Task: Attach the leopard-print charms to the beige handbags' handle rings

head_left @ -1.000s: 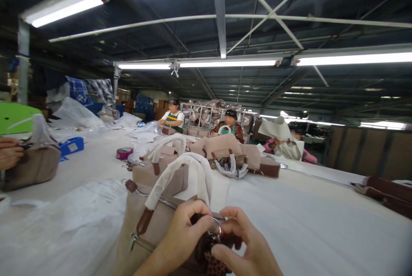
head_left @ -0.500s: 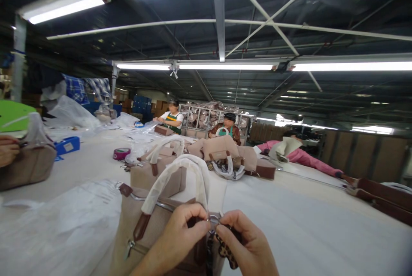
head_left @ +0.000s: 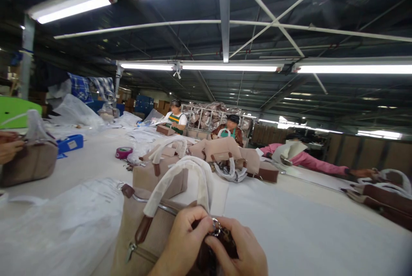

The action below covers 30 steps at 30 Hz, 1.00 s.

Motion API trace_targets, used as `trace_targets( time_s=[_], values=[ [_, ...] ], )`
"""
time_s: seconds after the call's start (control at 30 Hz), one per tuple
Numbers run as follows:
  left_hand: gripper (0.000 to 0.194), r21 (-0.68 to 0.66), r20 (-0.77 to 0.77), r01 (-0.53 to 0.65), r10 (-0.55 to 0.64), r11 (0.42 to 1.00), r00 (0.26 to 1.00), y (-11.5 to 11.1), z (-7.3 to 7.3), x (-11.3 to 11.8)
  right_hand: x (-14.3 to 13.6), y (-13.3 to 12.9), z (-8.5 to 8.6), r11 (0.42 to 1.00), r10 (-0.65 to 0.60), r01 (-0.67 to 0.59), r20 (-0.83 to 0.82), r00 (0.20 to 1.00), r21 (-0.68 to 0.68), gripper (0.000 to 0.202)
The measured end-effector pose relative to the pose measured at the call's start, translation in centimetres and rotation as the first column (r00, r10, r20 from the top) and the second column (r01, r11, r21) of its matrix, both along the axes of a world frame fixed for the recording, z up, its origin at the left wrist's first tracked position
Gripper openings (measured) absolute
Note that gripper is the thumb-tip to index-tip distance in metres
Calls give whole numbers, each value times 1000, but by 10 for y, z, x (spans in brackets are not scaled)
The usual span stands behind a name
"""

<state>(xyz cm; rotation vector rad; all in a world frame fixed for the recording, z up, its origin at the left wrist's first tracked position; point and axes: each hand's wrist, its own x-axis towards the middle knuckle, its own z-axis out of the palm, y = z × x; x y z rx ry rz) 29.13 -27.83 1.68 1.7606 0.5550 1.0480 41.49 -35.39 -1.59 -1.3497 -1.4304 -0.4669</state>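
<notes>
A beige handbag (head_left: 144, 224) with brown trim stands upright in front of me, its pale-wrapped handle (head_left: 180, 171) arching over the zip. My left hand (head_left: 189, 237) is closed in a pinch on a small metal ring (head_left: 216, 227) at the bag's right end. Close against it, my right hand (head_left: 243, 244) pinches a leopard-print charm (head_left: 226, 238) beside the ring. Most of the charm is hidden behind my fingers. A zip pull (head_left: 131, 250) hangs on the bag's front.
More beige handbags (head_left: 222, 149) are heaped beyond mine. Plastic sheeting (head_left: 64, 224) covers the left of the table, with a purple tape roll (head_left: 124, 152) and blue tape dispenser (head_left: 70, 143) behind. Another person's hand (head_left: 9, 147) holds a bag at left. A pink-sleeved arm (head_left: 322, 162) reaches right.
My hands have come closer together around the ring, and the charm is now mostly covered. The pink-sleeved person's hand has lifted a wrapped handle at the right.
</notes>
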Motion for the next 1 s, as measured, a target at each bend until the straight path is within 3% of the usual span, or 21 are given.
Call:
trace_targets(
  time_s=[0.13, 0.3, 0.43, 0.8, 1.0],
  values=[
    [31, -21, 45, 0, 1, 1000, 999, 1, -2, 1, -4, 7, -7, 986, -80, 62, 110, 991, 156, 11],
    [29, -51, 64, 20, -17, 998, 998, 0, -7, 1, -2, 10, -14, 986, 38, -54, 107, 994, 157, 17],
    [29, -48, 71, 21, -18, 999, 997, 0, -9, 0, -1, 11, -17, 979, 26, -51, 127, 992, 198, 21],
    [28, -80, 69, 43, -37, 996, 997, -3, -8, -5, 0, 1, 0, 982, 92, -130, 250, 964, 140, 15],
    [24, -65, 26, 164, -163, 984, 986, -2, 2, -19, -3, 1, -3, 977, 167, -186, 169, 971, 106, 10]
  ],
)
